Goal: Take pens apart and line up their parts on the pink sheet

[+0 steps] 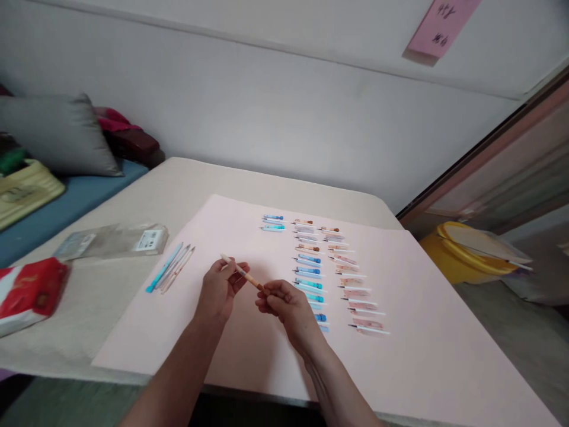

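Between my two hands is a slim pen (243, 273) with a whitish end on the left and an orange-brown end on the right, held at a slant above the pink sheet (249, 350). My left hand (221, 287) pinches it near the whitish end. Closed around the brown end are the fingertips of my right hand (287, 303). To the right lie columns of pen parts: blue and teal pieces (309, 271), brown ones (306, 248) and pinkish ones (358, 293), with thin white sticks beside them. Several whole-looking pens (171, 270) lie together left of my left hand.
A clear plastic bag (120, 242) with a white label and a red-and-white packet (31, 293) lie on the table's left side. A white wall (267, 107) stands behind the table. A yellow bucket (457, 255) is beyond the right edge; a grey cushion (57, 133) sits far left.
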`<state>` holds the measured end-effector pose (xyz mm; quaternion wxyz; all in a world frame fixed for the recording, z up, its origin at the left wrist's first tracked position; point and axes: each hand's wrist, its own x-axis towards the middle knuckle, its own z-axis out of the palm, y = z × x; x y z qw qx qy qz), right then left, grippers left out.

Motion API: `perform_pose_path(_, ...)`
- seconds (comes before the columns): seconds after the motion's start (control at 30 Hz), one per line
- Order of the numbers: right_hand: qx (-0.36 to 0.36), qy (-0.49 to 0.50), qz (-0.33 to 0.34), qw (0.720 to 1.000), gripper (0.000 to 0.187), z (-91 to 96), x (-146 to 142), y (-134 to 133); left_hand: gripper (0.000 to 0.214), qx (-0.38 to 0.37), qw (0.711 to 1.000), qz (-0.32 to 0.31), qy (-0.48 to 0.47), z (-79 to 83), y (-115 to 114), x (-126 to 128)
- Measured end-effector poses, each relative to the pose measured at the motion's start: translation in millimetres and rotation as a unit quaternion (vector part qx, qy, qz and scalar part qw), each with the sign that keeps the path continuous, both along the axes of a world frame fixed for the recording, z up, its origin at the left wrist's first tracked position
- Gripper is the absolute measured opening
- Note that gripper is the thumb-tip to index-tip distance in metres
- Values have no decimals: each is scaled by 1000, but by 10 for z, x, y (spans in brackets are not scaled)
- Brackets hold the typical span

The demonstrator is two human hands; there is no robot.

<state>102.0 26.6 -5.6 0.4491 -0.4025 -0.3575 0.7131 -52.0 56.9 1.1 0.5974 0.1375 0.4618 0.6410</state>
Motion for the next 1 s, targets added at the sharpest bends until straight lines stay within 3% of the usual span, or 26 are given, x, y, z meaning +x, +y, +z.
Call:
perform_pose_path(0.47,17,2,9,1000,31,-21,8,-23,7,-13,998,-49,-33,-28,-25,29)
perform_pose_path(0.7,19,-20,32,999,29,-3,19,-6,9,-14,999,-30,-15,24,-11,7)
perform_pose_path(1.0,52,-138,34,988,20,-40,15,28,21,-18,998,-64,22,-25,-16,-12)
